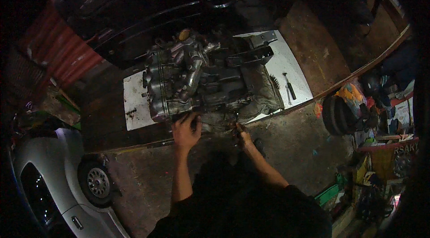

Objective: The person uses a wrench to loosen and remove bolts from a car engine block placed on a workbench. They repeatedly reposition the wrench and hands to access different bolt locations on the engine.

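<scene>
A greasy metal engine (197,74) lies on a white board (134,90) on the workbench. My left hand (187,131) rests against the engine's near edge, fingers stretched forward and thumb apart, with nothing seen in it. Farther right, my right hand (244,135) is closed around a slim dark hand tool, whose thin metal shaft (237,116) points up at the near side of the engine. Its exact kind is too dark to tell. A dirty grey cloth (264,90) is bunched under and beside the engine's right end, reaching toward my right hand.
On the board's right lie a dark-handled tool (290,89) and a bristle brush (274,81). A silver car (62,175) with its wheel (97,182) stands at the lower left. Tyres (336,115) and cluttered shelves (385,148) fill the right side. A red corrugated sheet (60,43) leans at the upper left.
</scene>
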A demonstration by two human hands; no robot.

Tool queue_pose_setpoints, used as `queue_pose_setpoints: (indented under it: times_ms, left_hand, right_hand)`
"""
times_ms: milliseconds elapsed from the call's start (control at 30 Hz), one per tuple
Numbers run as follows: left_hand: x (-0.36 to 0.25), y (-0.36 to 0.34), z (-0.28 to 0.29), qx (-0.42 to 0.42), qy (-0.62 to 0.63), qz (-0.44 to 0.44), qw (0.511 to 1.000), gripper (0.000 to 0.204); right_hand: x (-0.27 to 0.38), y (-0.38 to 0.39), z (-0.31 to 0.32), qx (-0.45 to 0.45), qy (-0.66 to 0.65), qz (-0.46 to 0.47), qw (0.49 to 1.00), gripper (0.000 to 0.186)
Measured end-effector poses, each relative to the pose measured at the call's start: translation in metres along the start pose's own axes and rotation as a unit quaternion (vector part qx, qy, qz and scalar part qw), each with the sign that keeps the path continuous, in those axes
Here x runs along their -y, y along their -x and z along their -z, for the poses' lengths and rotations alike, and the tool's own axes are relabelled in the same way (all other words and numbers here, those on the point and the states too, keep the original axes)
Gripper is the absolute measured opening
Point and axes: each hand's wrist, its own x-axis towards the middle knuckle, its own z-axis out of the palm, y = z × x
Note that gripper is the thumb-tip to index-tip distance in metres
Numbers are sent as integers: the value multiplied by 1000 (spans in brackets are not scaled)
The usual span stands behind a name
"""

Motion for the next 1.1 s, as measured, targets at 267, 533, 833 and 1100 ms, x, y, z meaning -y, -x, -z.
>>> queue_pose_setpoints:
  times_ms: [267,533,833,1100]
  left_hand:
    - [-3,-3,4,21,52,33,998,19]
    - [0,-4,3,-12,51,-4,999,14]
    - [1,-5,1,9,58,8,998,15]
    - [-1,-3,4,26,38,47,998,17]
  right_hand:
    - [45,21,-5,9,-120,-94,988,30]
    - [65,33,-5,-68,-270,-76,957,30]
    - [45,-27,46,79,-488,-151,856,13]
    - [70,-24,32,85,-504,-205,835,22]
